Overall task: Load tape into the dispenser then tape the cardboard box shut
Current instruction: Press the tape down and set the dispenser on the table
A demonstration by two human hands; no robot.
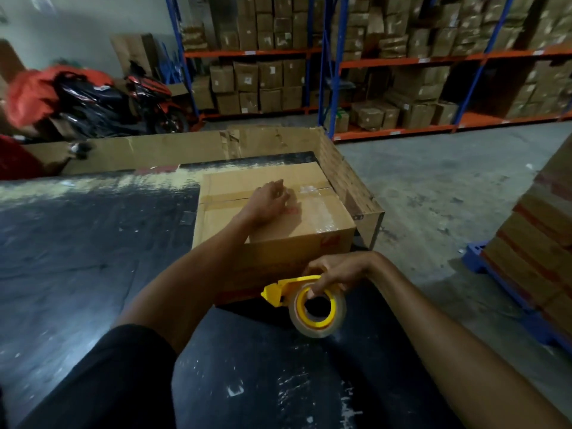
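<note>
A closed cardboard box (312, 239) sits on the dark table (93, 258), with clear tape along its top seam and down its right part. My left hand (270, 198) rests on the box top, fingers curled near the seam, holding nothing that I can see. My right hand (335, 272) grips a yellow tape dispenser (280, 292) with a clear tape roll (318, 308) mounted on it. The dispenser is at the box's near side, just above the table.
A cardboard wall (173, 148) borders the table's far and right edges. Blue and orange racks (328, 66) full of cartons stand behind. A stack of boxes on a blue pallet (538, 243) is at right. A motorcycle (148, 100) and red bags are at far left.
</note>
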